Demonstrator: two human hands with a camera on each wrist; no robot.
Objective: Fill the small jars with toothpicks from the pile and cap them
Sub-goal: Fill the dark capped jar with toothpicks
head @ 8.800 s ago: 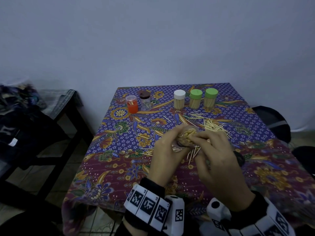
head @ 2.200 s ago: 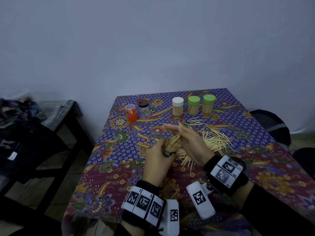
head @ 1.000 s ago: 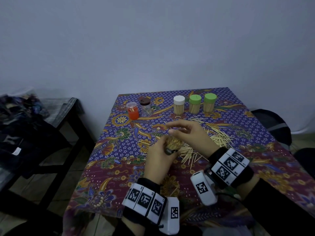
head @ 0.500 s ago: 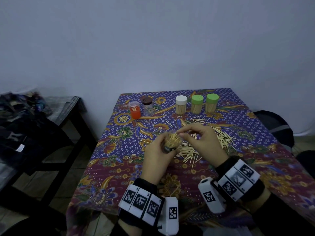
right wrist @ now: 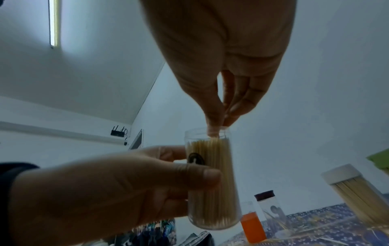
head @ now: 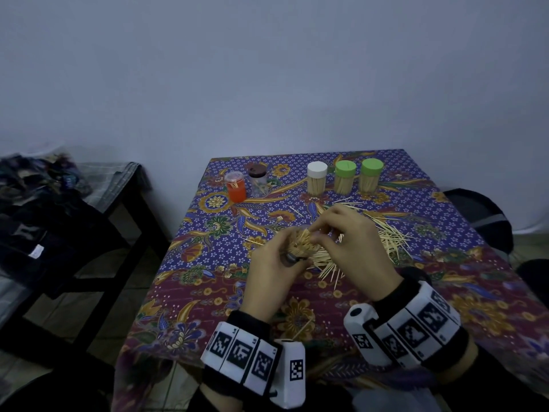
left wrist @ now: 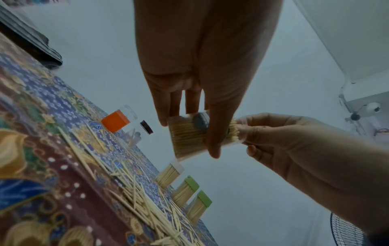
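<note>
Clear jar [right wrist: 212,183] is being gripped by the left hand [head: 271,272] while the right hand [head: 353,248] is pinching toothpicks [right wrist: 226,109] into its mouth, best eased in gently, parallel.

In the head view, the left hand [head: 269,270] covers most of the clear jar [head: 298,248]; only its packed top shows. The right hand [head: 353,248] hides the middle of the toothpick pile [head: 392,236]. Whether its fingertips [right wrist: 212,124] pinch any toothpick at the jar's mouth is too blurred to tell from the right wrist view. A small dark item [right wrist: 195,159] pressed against the jar under the left thumb cannot be identified. The surface [head: 490,292] is cut off at the right and bottom edges. A green-capped jar [right wrist: 378,158] is clipped to a sliver. What lies inside the dark-capped jar [head: 258,181] is too small to make out.
</note>
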